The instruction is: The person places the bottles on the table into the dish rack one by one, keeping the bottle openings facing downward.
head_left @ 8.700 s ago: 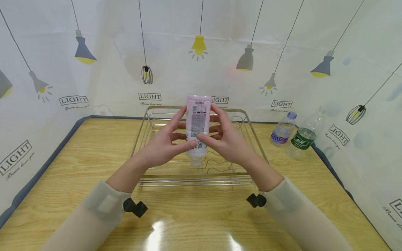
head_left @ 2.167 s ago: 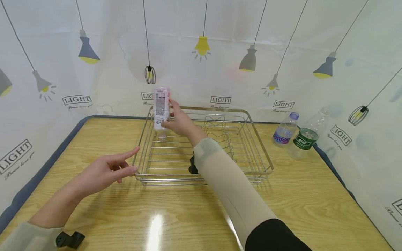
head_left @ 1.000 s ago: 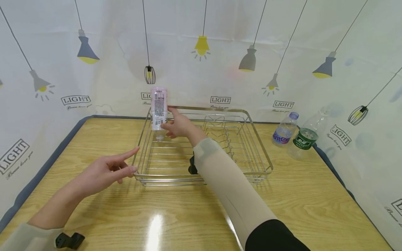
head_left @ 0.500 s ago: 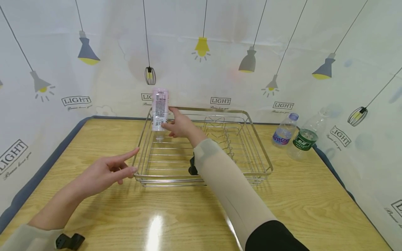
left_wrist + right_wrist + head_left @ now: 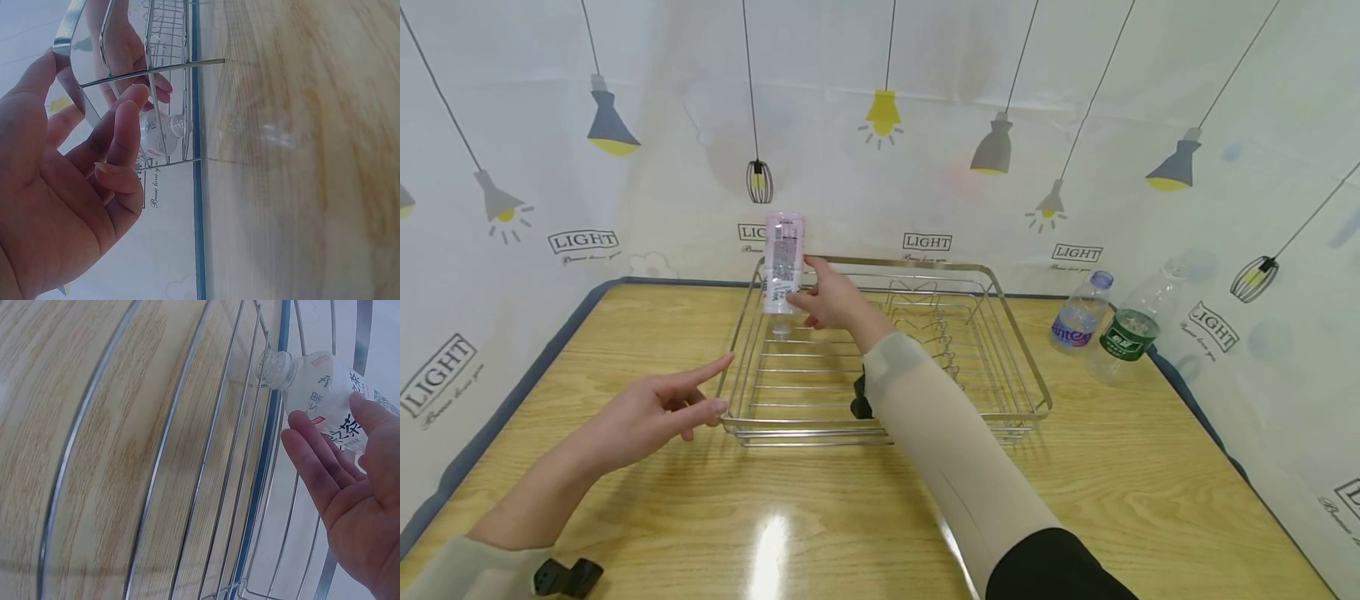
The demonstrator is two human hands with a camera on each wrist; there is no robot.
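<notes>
An upside-down plastic bottle (image 5: 784, 262) with a pink and white label stands in the back left corner of the wire dish rack (image 5: 820, 421). Its clear threaded neck points down at the rack's wires in the right wrist view. My right hand (image 5: 835, 300) holds the bottle low on its right side, the thumb (image 5: 375, 415) on the label; some fingers are partly hidden behind it. At the rack's front left corner, my left hand (image 5: 647, 412) touches the rim with a fingertip, its other fingers loosely bent around nothing.
Two clear bottles stand at the back right of the wooden table (image 5: 820, 517): a smaller one with a purple label (image 5: 1072, 325) and a larger one with a green label (image 5: 1127, 333). A lamp-printed cloth (image 5: 1075, 75) encloses the back and sides.
Both hands held the bottle over the rack's middle; the right hand has carried it to the back left and lowered it slightly. My left hand let go and moved to the rack's corner.
</notes>
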